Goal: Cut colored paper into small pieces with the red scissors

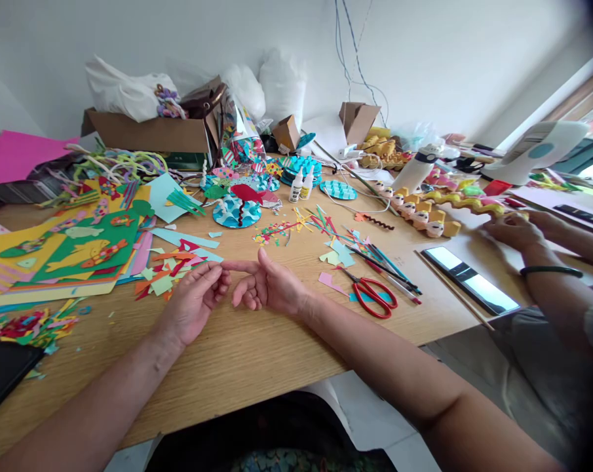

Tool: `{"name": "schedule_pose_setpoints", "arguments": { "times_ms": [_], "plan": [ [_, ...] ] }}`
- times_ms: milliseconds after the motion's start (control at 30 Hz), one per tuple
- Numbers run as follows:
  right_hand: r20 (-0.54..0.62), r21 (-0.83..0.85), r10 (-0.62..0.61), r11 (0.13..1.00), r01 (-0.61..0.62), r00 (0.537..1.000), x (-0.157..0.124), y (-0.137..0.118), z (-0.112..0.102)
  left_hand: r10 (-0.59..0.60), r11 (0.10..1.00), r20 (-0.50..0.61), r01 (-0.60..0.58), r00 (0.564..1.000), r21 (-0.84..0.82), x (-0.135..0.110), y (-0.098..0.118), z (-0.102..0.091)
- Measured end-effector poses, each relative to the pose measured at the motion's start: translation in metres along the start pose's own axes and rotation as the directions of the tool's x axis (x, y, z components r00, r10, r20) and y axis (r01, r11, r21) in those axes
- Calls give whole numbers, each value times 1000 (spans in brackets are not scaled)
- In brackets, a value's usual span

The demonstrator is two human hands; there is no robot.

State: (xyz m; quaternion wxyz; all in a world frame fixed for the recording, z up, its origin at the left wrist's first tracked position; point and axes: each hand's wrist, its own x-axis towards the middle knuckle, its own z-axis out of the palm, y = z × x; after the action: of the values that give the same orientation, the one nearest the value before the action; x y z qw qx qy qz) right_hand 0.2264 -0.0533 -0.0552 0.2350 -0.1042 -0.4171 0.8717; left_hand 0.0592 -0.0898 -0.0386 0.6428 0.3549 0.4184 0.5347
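Observation:
Above the front of the wooden table, my left hand pinches the tip of my right index finger between thumb and forefinger. My right hand has its index finger stretched out and its thumb raised, the other fingers loosely bent, and holds nothing. Colored paper scraps lie just beyond my left hand. Behind both hands, a red paper fish stands on a dark twisted stem over a blue patterned disc. Red-handled scissors rest to the right of my right hand.
Small glue bottles stand mid-table. Layered colored sheets with paper fish lie left, near a dark phone. At right, a co-worker's hands touch yellow egg-carton pieces; a phone lies nearby. A cardboard box stands behind.

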Motion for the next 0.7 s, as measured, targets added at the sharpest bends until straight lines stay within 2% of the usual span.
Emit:
{"name": "schedule_pose_setpoints", "arguments": {
  "times_ms": [167,267,467,600,700],
  "plan": [
    [-71,-166,-52,985,39,996,-1,2,1,100,979,-18,-95,995,180,-1,-1,-1],
    [-110,-174,-64,984,45,992,-1,2,1,167,936,-8,-156,986,315,-1,-3,-2],
    [-128,-40,-6,999,0,992,-1,-5,2,173,868,9,-157,985,470,1,-4,-4],
    [-128,100,75,993,-62,989,-4,-13,4,160,833,26,-149,987,533,2,-4,-6],
    [-121,146,113,985,-95,986,-6,-17,3,139,837,46,-142,989,528,2,-4,-6]
  ]
}}
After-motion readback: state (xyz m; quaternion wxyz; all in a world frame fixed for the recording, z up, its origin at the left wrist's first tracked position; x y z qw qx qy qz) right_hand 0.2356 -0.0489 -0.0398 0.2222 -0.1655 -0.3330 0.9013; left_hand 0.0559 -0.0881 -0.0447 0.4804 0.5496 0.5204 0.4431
